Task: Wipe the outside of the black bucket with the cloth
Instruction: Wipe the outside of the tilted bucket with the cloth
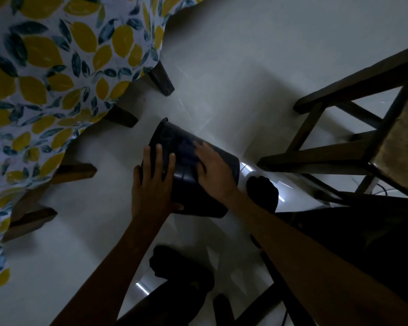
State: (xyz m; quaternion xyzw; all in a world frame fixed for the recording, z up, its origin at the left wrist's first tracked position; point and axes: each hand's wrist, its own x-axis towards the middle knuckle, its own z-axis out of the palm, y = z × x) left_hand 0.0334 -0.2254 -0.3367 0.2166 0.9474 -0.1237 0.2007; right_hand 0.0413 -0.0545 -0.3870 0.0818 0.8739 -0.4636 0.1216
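Pale tiled floor [222,67], dimly lit, with black bucket [191,175] tipped on its side between both arms so its outer wall faces up for wiping. Left hand [154,182] spread flat near the rim as a brace; right hand [213,168] flat on the wall, fingers straight, cloth not discernible beneath. Beyond: lemon-print tablecloth [45,67] over the table, wooden chair [339,137] at right.

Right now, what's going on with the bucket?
A person holds the black bucket tipped on its side above the pale floor, mouth pointing away toward the lemon-print tablecloth. The left hand lies spread on the wall near the rim; the right hand presses flat on the upper side. The picture is too dark to tell whether a cloth is under either hand. A wooden chair stands to the right.
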